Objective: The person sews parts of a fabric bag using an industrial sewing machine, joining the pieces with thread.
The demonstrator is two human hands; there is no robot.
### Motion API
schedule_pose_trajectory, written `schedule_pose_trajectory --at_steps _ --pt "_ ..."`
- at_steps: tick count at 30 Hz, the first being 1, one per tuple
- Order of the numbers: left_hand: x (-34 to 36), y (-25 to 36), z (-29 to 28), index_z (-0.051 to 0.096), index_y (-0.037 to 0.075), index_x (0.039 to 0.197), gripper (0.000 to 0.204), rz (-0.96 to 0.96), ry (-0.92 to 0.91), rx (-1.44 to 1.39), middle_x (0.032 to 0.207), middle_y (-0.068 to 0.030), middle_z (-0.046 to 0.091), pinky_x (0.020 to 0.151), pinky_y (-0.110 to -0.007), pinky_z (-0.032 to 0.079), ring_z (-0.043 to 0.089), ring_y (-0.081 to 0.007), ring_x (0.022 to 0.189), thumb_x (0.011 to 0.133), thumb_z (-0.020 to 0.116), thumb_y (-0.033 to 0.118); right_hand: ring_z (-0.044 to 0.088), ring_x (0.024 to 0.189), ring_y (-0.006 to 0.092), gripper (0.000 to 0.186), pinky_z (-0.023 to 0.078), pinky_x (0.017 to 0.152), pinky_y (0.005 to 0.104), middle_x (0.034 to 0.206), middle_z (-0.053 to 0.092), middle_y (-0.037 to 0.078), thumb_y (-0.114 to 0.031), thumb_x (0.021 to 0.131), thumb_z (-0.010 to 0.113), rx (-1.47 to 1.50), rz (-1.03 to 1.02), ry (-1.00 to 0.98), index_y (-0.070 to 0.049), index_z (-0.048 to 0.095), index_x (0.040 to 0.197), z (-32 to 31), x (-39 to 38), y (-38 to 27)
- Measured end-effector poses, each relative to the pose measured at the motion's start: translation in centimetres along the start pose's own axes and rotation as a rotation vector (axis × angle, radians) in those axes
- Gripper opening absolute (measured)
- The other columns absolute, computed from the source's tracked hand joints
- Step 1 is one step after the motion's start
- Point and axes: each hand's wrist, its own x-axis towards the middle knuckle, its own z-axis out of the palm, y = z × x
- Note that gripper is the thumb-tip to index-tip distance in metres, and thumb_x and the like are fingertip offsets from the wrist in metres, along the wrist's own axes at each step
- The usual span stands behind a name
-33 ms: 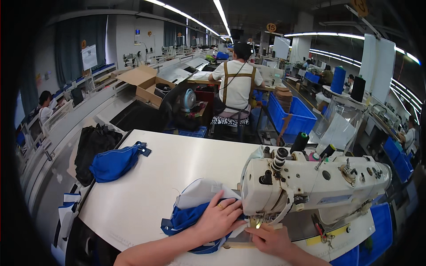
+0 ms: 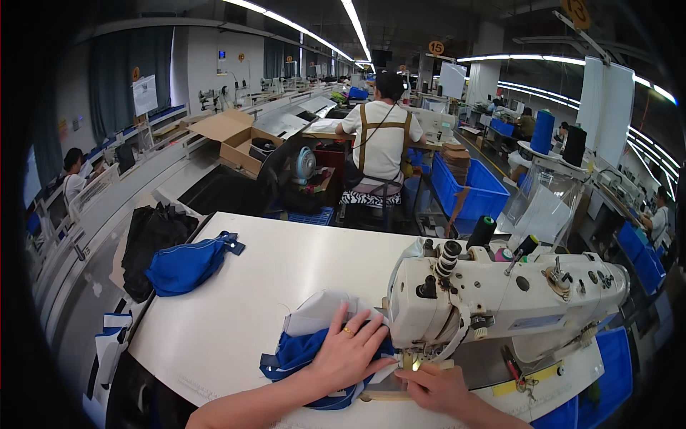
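Observation:
A blue fabric pouch with white lining (image 2: 299, 350) lies bunched on the sewing table at the needle area of a white sewing machine (image 2: 500, 297). My left hand (image 2: 350, 350), with a ring on one finger, rests flat on it, fingers stretched out and a little apart. Close by the presser foot, my right hand (image 2: 434, 386) is closed, thumb and forefinger pinched beside the edge of the white material. Whatever sits between those fingertips is too small to make out. A second blue pouch (image 2: 187, 266) lies at the table's far left.
Black fabric (image 2: 153, 243) hangs beside the table's left edge. Small scissors-like snips with a red part (image 2: 511, 363) lie right of the needle. Thread cones (image 2: 483, 230) stand behind the machine. A co-worker (image 2: 382, 136) sits ahead, next to a blue crate (image 2: 471, 187).
My left hand's fingers have shifted slightly on the blue pouch. The right hand and the pouch stay nearly where they were.

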Motion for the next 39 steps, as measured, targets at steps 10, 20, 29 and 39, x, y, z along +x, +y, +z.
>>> schedule_pose_trajectory --at_steps 10,20,29,39 --pt "-6.5 2.9 -9.1 0.067 -0.001 0.112 0.027 -0.977 -0.036 -1.139 0.103 -0.0126 0.072 0.082 -0.027 0.051 0.067 -0.0164 0.093 0.091 0.068 0.017 0.054 0.102 0.0257 0.063 0.042 0.087 0.0365 0.115 0.056 0.013 -0.026 0.083 0.073 0.68 0.222 -0.135 -0.005 0.044 0.135 -3.5 -2.0 -7.6" --pt "-10.6 12.6 -14.3 0.05 0.001 0.134 0.046 -0.199 -0.056 -1.327 0.135 -0.0161 0.053 0.103 -0.04 0.041 0.053 -0.0291 0.122 0.091 0.063 0.011 0.066 0.1 0.0282 0.051 0.053 0.089 0.0382 0.111 0.067 0.017 -0.02 0.08 0.074 1.432 0.796 0.369 0.004 0.059 0.123 -9.3 -14.2 -9.7" --pt "-19.3 9.8 -13.3 0.071 -0.004 0.091 0.014 -0.668 -0.445 -1.103 0.079 -0.0137 0.072 0.071 -0.026 0.052 0.068 -0.0158 0.074 0.092 0.064 0.008 0.067 0.079 0.0195 0.03 0.054 0.073 0.0317 0.089 0.069 0.01 -0.007 0.073 0.072 0.556 1.56 0.582 0.004 0.067 0.101 -26.4 -43.6 -10.3" --pt "-25.6 7.4 -9.7 0.072 -0.003 0.101 0.016 -0.945 -0.56 -1.02 0.09 -0.0103 0.074 0.077 -0.025 0.054 0.069 -0.0129 0.084 0.093 0.066 0.01 0.064 0.095 0.0313 0.082 0.054 0.076 0.0409 0.126 0.058 0.017 -0.034 0.08 0.072 0.537 2.012 0.895 0.0 0.035 0.145 -10.1 -59.4 -11.8"
